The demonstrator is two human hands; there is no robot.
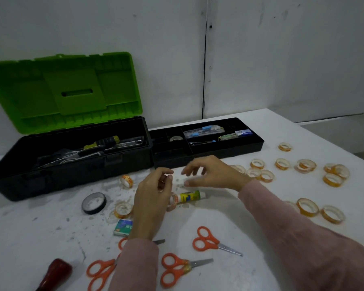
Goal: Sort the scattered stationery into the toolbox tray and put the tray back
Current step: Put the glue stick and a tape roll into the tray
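The black toolbox tray [208,153] lies on the white table to the right of the open toolbox [72,164]. It holds pens, small boxes and one tape roll [176,138]. My left hand [153,196] hovers in front of the tray with curled fingers. A hint of orange shows between its thumb and fingers, and I cannot tell whether it holds anything. My right hand [210,173] is beside it, fingers spread and blurred, with nothing in it. A glue stick [189,196] lies just below both hands, and a clear tape roll [172,201] is partly hidden under my left hand.
Several clear tape rolls [261,173] are scattered across the right of the table. A black tape roll [94,203], a staples box [123,227], orange scissors [210,242] and a red handle [55,274] lie near the front. The green lid [67,91] stands open against the wall.
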